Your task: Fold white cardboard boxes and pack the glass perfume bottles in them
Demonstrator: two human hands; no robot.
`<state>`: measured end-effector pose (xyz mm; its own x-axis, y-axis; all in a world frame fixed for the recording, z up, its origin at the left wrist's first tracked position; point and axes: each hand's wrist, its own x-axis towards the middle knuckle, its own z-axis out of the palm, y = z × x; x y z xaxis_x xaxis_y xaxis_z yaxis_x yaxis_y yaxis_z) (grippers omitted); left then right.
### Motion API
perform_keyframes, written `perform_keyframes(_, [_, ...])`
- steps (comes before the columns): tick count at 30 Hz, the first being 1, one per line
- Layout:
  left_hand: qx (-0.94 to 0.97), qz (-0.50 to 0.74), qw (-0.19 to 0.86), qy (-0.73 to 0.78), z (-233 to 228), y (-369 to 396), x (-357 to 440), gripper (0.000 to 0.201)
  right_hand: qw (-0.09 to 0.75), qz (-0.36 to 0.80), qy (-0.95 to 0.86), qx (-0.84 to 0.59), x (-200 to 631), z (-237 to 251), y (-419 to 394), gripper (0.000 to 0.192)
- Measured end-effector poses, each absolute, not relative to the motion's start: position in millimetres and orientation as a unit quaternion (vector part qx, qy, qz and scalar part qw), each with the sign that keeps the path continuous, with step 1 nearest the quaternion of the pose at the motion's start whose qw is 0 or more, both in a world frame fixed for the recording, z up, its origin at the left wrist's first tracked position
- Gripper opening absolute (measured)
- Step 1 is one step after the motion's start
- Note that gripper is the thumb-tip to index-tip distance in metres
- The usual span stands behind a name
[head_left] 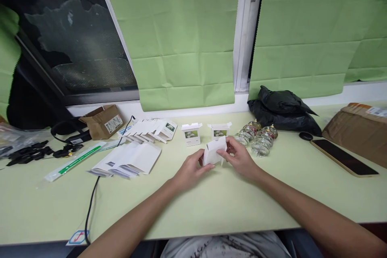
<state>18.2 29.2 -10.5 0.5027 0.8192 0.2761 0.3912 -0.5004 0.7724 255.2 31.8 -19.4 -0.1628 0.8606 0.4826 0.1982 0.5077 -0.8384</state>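
Between both hands, just above the table, is a small white cardboard box [214, 150], tilted. My left hand [193, 168] grips its left side, with the thumb along the lower edge. On the right side, my right hand [238, 156] pinches the box near its upper edge. Just beyond it stand two white boxes with printed pictures, one on the left [191, 136] and one on the right [218, 131], both with raised flaps. Right of my hands lie rows of round, clear-wrapped items [260, 145], whose kind I cannot make out.
Flattened white boxes [136, 159] lie in a pile at left, with more [159, 129] behind. A black cable [92, 199] crosses the table [229, 209]. Black bags [281, 113], a phone [343, 156] and a brown parcel [356, 129] lie at right. An opened brown carton [101, 123] stands at back left.
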Motion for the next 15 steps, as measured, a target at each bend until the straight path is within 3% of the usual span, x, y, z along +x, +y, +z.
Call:
perform_keyframes(10, [0.756, 0.343, 0.349, 0.435, -23.4, 46.0, 22.1, 0.062, 0.613, 0.109, -0.636, -0.457, 275.4, -7.4, 44.2, 0.023])
perform_keyframes(15, [0.804, 0.315, 0.296, 0.407, -30.0, 72.4, 27.9, 0.04, 0.629, 0.214, -0.624, -0.412, 274.4, -12.0, 49.3, 0.028])
